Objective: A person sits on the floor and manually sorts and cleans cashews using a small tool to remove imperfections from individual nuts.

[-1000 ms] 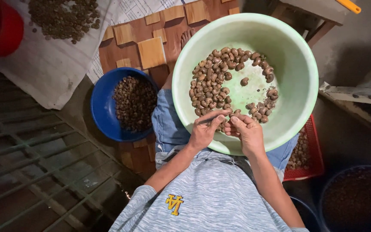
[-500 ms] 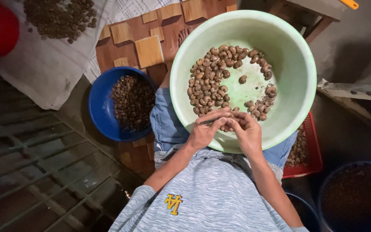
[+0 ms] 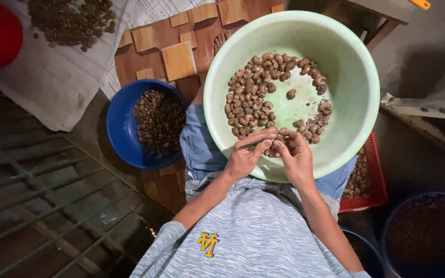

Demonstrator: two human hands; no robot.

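A sheet of white printed paper (image 3: pixel 150 10) lay at the top edge of the patterned brown floor (image 3: pixel 150 38), its print too small to make out. A pale cloth (image 3: pixel 52 77) beside it carried a heap of brown nuts (image 3: pixel 70 18), cut off at the frame's top. A red slatted crate (image 3: pixel 372 180) was mostly hidden behind the large pale green plastic basin (image 3: pixel 356 77) resting on the person's lap. Both hands met over the basin's near rim: the left hand (image 3: pixel 245 157) and right hand (image 3: pixel 297 157) had fingers curled, pinching a small brown nut (image 3: pixel 273 145) between them, largely covered. More nuts lay inside the basin. A round blue plastic bowl (image 3: pixel 119 123) of darker nuts sat on the floor left of the basin.
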